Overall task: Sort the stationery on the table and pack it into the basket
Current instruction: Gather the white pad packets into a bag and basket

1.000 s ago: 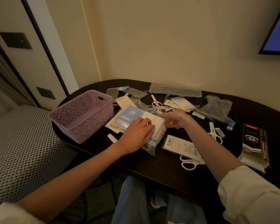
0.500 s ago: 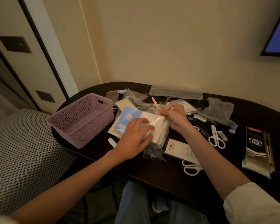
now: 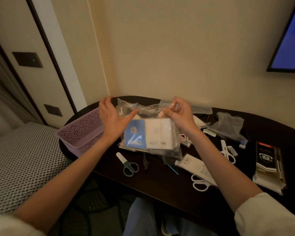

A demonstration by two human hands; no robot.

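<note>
The right hand (image 3: 178, 114) pinches the top edge of a clear plastic bag (image 3: 150, 133) holding blue and white packets, lifted above the dark surface (image 3: 160, 184). The left hand (image 3: 111, 120) is spread, its thumb against the bag's left side. The lilac basket (image 3: 80, 132) stands just left; green-handled scissors (image 3: 129, 164) lie below the bag.

White sleeves are being worn pushed up past the elbows, so that the left forearm (image 3: 65, 178) and right forearm (image 3: 227, 169) are being left bare. Light blue trousers (image 3: 141, 218) are being worn. Both hands are being kept bare.
</note>
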